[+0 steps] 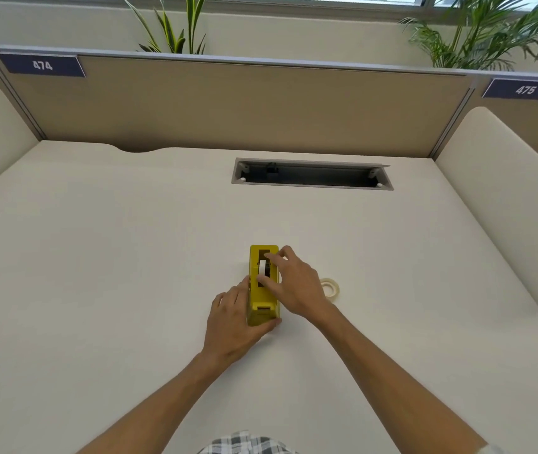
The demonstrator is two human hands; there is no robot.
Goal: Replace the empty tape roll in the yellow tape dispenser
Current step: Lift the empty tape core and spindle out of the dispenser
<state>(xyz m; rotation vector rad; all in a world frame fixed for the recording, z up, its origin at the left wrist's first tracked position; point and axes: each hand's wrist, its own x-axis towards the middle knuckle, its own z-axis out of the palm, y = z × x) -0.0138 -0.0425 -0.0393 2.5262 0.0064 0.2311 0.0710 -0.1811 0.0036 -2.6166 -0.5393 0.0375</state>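
The right fingers [272, 257] reach down into the open top of the yellow dispenser [262, 286], forefinger and thumb pinched on the white roll [263, 268] seated in its slot. The rest of the right hand [294, 286] arches over the dispenser's right side, knuckles up, wrist bent slightly, and the bare forearm runs back to the lower right corner.

The left hand [231, 322] braces the dispenser from the other side: its thumb presses the left wall, and the fingers curl round the near end, tips showing at the lower right corner of the body. So it is clasping the dispenser, palm angled inward, with the forearm stretching back toward the lower left.

The dispenser stands upright on the desk [97, 257], about at its middle, long axis pointing away from the person. Just right of the right hand lies a second tape roll [330, 287], flat on the desk and partly hidden by the wrist (pale, nearly the desk's colour).

Farther back a cable slot [312, 175] is cut into the desk, before a tan partition [228, 103].
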